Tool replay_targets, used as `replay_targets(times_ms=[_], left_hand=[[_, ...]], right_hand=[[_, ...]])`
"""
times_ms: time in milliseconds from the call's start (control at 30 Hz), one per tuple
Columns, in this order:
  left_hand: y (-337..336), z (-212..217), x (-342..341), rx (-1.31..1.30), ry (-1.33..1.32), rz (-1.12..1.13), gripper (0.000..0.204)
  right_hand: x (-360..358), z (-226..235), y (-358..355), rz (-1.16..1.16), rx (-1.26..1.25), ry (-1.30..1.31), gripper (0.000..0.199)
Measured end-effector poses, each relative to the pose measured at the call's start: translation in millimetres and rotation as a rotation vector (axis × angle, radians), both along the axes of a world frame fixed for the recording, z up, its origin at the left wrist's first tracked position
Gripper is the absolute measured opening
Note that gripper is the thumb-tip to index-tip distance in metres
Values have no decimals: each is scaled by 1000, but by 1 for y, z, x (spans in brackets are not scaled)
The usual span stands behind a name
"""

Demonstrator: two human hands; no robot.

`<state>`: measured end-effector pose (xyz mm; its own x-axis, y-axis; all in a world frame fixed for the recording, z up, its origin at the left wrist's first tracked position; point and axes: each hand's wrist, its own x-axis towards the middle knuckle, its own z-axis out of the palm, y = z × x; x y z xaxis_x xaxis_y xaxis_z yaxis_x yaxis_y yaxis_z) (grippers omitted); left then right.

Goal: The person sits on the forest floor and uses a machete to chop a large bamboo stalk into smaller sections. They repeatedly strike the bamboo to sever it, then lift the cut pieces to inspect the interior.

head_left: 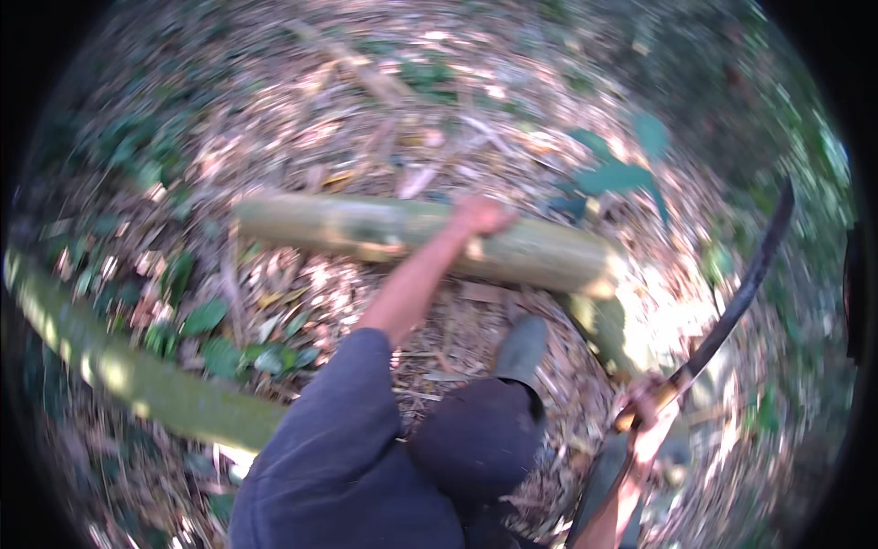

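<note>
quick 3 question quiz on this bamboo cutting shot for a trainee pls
1. True or false: the left hand rests on the cut bamboo pole.
2. What does the right hand hold? A) a saw B) a long curved blade C) a rope
3. Fill in: the boot stands on ground covered in dry ____.

Key:
1. True; the hand is on the pole's upper side, near its right end.
2. B; the blade points up and away from the pole.
3. Leaves; the leaf litter lies all around, with a second pole at lower left.
</note>
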<state>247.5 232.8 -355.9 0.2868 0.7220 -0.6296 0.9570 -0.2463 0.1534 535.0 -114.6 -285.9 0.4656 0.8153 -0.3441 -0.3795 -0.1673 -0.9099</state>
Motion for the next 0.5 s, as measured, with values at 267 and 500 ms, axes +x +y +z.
replay_targets(times_ms=[267, 500], left_hand=[[-25, 23, -64, 144, -72, 119, 66], [-21, 20, -59, 138, -109, 86, 70]], right_hand=[[-27, -144, 158, -88, -7, -89, 24], [-44, -146, 155, -24, -191, 32, 21]])
